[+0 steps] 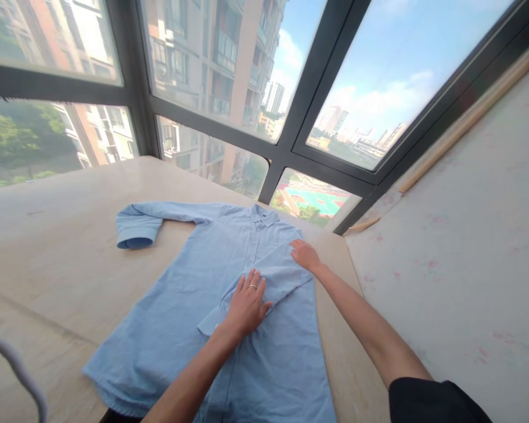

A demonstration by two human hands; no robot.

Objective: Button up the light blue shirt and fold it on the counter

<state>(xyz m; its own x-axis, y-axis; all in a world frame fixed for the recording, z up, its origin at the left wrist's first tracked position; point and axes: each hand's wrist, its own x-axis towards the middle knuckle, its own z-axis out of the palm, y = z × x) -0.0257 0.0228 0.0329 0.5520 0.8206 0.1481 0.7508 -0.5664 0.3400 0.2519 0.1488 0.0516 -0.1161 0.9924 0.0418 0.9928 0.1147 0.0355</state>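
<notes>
A light blue button-up shirt (171, 299) lies front side up, its collar (264, 216) toward the windows. One sleeve (176, 211) stretches out to the left and ends in a folded cuff (136, 235). The other sleeve (282, 273) is laid diagonally across the front, its cuff (211, 322) near the middle. My left hand (248, 302), with a ring on one finger, rests flat on this folded sleeve, fingers spread. At the shirt's right shoulder edge is my right hand (305, 255), fingers bent against the fabric; whether cloth is pinched between them is partly hidden.
The shirt lies on a pale wooden surface (70, 235) with a seam at left. Dark-framed windows (286, 155) border the far side. A wallpapered wall (458, 252) rises close on the right. A grey curved tube or cable (20, 370) enters at lower left.
</notes>
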